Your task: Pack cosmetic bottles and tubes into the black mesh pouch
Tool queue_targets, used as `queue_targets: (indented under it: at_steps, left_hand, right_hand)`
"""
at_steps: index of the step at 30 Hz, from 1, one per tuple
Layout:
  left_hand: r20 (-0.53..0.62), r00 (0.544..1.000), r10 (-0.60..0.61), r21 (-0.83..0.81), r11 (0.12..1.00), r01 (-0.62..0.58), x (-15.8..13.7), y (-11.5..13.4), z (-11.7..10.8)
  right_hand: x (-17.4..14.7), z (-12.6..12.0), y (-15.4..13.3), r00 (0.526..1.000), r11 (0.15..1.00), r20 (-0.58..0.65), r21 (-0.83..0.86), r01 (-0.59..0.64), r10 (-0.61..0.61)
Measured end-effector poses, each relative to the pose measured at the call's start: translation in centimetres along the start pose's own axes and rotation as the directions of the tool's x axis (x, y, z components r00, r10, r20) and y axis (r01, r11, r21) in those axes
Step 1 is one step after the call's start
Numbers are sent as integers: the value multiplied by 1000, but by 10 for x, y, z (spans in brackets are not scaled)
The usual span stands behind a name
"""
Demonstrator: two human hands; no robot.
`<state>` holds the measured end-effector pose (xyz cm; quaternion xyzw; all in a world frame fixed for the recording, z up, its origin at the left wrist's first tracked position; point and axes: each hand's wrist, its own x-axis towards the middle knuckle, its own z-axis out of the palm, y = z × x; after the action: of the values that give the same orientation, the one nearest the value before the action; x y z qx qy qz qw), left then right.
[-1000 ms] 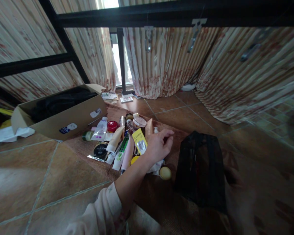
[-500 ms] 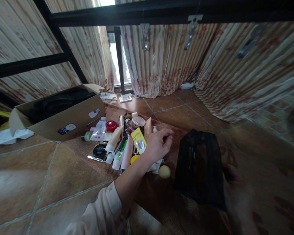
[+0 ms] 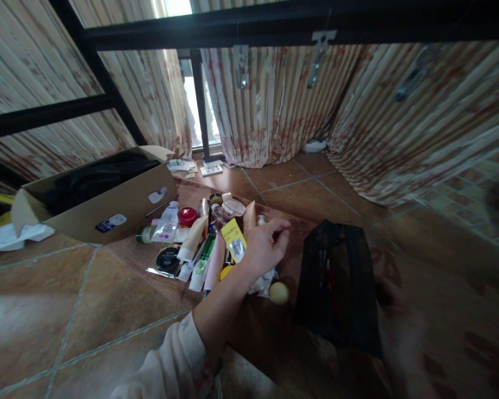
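Head view: right fingers (image 3: 393,292) clamped on right edge of black pouch (image 3: 336,288); left fingers (image 3: 278,223), parted, left of it

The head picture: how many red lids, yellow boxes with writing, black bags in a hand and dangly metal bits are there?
Red lids: 1
Yellow boxes with writing: 1
Black bags in the right hand: 1
Dangly metal bits: 3
Total: 6

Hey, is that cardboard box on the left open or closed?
Open: nothing covers the top of the cardboard box, and black material shows inside.
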<state>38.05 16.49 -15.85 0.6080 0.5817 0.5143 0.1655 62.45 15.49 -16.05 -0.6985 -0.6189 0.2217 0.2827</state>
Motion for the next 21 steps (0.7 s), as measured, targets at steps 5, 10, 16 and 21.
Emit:
queue_targets:
  at_steps: [5, 10, 16, 21]
  left_hand:
    - [-10, 1000, -25, 19, 1000, 25, 1, 0, -1]
    - [3, 1000, -7, 2, 1000, 7, -1, -2, 3]
    - [18, 1000, -19, 12, 1000, 19, -1, -2, 4]
    - [28, 1000, -15, 25, 1000, 14, -1, -1, 4]
  right_hand:
    - [0, 2, 2, 1000, 1000, 7, 31, -4, 4]
    - [0, 2, 1, 1000, 999, 18, 39, 10, -11]
    - [-1, 2, 1, 1000, 999, 19, 37, 16, -17]
    - [-1, 1, 0, 999, 1000, 40, 13, 5, -6]
